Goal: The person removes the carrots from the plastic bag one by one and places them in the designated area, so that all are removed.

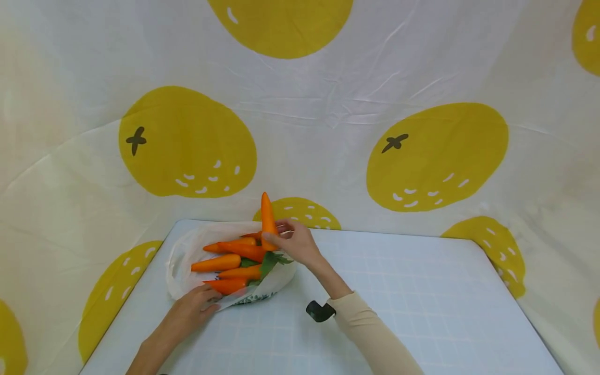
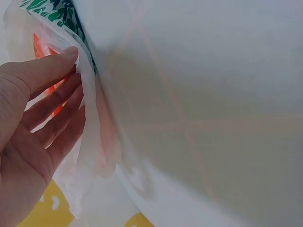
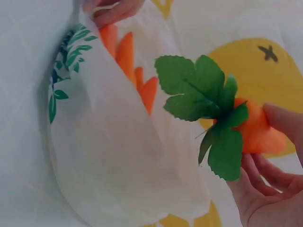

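Upright above a white plastic bag (image 1: pixel 175 273), an orange carrot (image 1: pixel 267 213) is pinched between the thumb and fingers of my right hand (image 1: pixel 300 243). Its green leaves (image 3: pixel 191 87) point toward the right wrist camera. Several more carrots (image 1: pixel 216 263) lie in the open bag, some with leaves among them. My left hand (image 1: pixel 193 307) holds the bag's near edge; in the left wrist view the thumb and fingers meet at the thin plastic rim (image 2: pixel 87 94). Green leaf print (image 3: pixel 71 61) marks the bag's side.
The bag stands on the left part of a white table (image 1: pixel 403 302) with a faint grid. Behind and beside the table hangs a pale cloth (image 1: pixel 319 151) printed with large yellow fruit. A small black device (image 1: pixel 321 311) sits at my right wrist.
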A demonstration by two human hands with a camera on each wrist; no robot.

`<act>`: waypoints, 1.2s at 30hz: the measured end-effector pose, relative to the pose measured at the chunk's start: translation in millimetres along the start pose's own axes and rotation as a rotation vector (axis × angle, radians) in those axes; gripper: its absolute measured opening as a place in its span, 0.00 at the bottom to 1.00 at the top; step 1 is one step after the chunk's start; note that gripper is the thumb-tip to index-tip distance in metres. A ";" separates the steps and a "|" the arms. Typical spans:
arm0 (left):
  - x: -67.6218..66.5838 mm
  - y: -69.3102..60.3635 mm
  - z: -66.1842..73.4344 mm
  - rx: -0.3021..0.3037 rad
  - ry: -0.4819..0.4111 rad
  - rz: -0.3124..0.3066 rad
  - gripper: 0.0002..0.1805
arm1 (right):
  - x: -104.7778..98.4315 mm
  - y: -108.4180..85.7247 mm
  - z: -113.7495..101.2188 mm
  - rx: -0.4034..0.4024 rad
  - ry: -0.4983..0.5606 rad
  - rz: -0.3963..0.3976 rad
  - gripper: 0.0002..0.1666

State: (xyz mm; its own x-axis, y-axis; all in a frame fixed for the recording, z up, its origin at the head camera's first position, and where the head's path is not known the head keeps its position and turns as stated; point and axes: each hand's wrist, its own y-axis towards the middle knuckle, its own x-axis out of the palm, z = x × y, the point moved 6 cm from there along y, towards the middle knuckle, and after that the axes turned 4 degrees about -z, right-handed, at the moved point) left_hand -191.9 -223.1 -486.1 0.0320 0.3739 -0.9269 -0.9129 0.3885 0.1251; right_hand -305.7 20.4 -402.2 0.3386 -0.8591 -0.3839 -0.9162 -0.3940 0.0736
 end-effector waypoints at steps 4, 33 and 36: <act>-1.4 0.4 -1.8 -0.075 -0.028 -0.022 0.09 | -15.8 -3.6 4.8 0.042 0.138 0.032 0.30; -4.8 33.0 52.8 -0.109 -0.288 0.170 0.09 | -89.6 -47.4 87.4 0.226 0.315 0.274 0.35; 0.7 39.3 63.9 -0.044 -0.313 0.188 0.10 | -91.4 -51.7 97.1 0.259 0.298 0.286 0.35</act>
State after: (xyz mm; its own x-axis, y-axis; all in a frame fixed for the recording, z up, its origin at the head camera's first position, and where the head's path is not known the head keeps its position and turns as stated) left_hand -201.8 -153.7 -459.2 -0.0208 0.6777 -0.7350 -0.9311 0.2548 0.2612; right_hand -310.1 151.1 -460.3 0.0771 -0.9921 -0.0990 -0.9919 -0.0662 -0.1087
